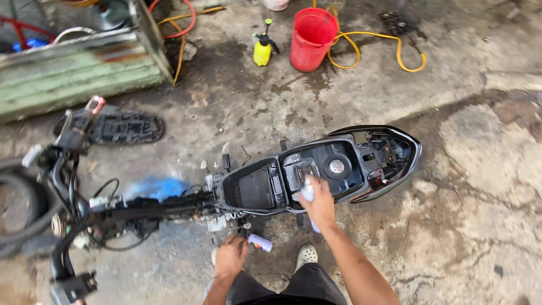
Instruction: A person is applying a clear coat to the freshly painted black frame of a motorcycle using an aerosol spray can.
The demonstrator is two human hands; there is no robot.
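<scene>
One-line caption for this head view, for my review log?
Right hand holds a spray can over a stripped scooter frame; left hand rests low beside it.

A small cylindrical can (260,243) with a purple-and-white label lies on the floor near the left hand (230,257); a yellow spray bottle (262,51) stands far off.

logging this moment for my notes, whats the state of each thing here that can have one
motorbike: stripped, seat off, under-seat bay open
right hand: shut on a pale spray can, held over the bay
left hand: down by the frame, grip cannot be told
small purple-capped can: lying on its side on the ground
red bucket: upright
yellow sprayer bottle: upright
black panel: off the bike, lying flat
</scene>
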